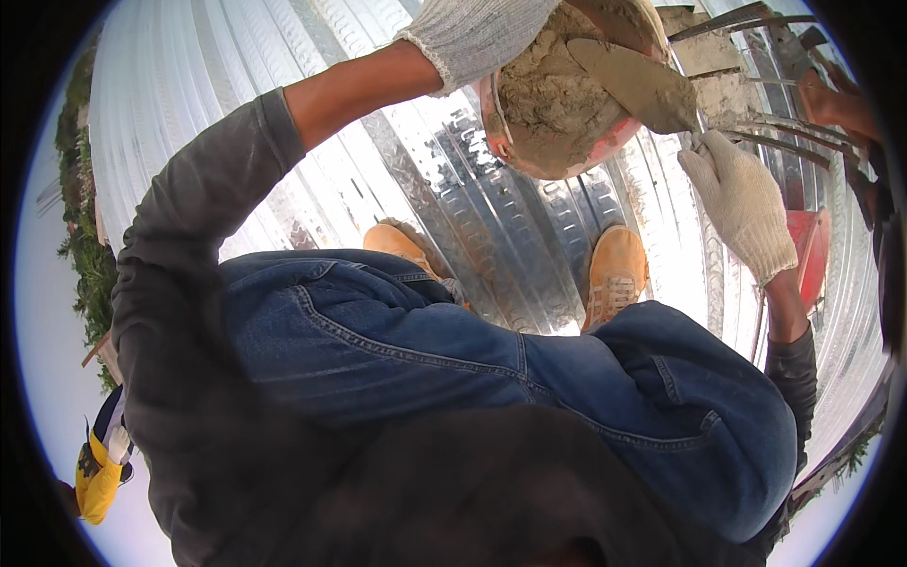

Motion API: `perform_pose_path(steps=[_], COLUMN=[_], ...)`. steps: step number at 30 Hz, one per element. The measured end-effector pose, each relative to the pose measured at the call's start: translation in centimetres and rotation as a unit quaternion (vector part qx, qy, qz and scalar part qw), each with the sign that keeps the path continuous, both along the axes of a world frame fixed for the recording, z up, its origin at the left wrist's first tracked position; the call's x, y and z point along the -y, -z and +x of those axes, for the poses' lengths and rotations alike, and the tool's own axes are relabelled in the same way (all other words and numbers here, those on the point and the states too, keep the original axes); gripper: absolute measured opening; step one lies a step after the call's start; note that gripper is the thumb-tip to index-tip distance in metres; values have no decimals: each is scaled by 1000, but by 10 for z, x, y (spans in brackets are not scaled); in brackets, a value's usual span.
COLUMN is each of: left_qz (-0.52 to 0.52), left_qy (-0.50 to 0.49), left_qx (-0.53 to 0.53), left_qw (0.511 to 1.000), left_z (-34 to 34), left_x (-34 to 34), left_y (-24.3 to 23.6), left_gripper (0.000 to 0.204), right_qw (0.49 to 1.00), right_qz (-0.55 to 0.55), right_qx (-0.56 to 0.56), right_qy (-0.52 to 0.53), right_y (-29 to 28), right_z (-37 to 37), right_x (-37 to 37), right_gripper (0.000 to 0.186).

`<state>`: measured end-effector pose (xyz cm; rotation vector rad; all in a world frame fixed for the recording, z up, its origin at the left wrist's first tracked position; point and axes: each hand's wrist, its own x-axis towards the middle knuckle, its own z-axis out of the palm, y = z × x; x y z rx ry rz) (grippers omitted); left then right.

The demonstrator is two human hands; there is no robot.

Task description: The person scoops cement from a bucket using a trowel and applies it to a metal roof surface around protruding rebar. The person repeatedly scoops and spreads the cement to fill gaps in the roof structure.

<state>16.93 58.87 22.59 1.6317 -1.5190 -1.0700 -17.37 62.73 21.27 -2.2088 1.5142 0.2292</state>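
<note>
A red bucket (557, 113) holds wet grey mortar at the top centre. My left hand (477, 38), in a grey knit glove, is at the bucket's upper left, running out of the frame; its fingers are hidden. My right hand (732, 198), in a cream glove, grips a mortar-coated trowel (642, 80) by its handle at the right of the bucket, with the blade lying over the mortar.
I am on corrugated metal sheeting (236, 76), my tan shoes below the bucket. Dark bars (784, 128) and mortar-smeared blocks (718, 57) are at upper right, beside a red object (812, 250). A person in yellow (99, 482) is at far lower left.
</note>
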Motion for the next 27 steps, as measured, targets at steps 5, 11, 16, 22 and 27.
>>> perform_pose_path(steps=[5, 11, 16, 22, 27], left_qz=[4, 8, 54, 104, 94], left_qy=[-1, -10, -57, -98, -63], left_qx=[4, 6, -67, -77, -78], left_qw=[1000, 1000, 995, 987, 991], left_z=[-18, -27, -16, -7, 1], left_x=[5, 16, 32, 50, 53], left_y=[9, 20, 22, 22, 23], left_gripper=[62, 63, 52, 51, 51], right_qw=[997, 959, 931, 923, 914], right_qz=[76, 180, 272, 229, 234], right_qx=[16, 219, 242, 305, 314], right_qy=[-18, -4, 35, 49, 105], right_y=[20, 53, 32, 35, 22], right_z=[15, 47, 48, 26, -1], right_x=[-7, -19, -14, -22, -25], right_gripper=[46, 52, 53, 58, 59])
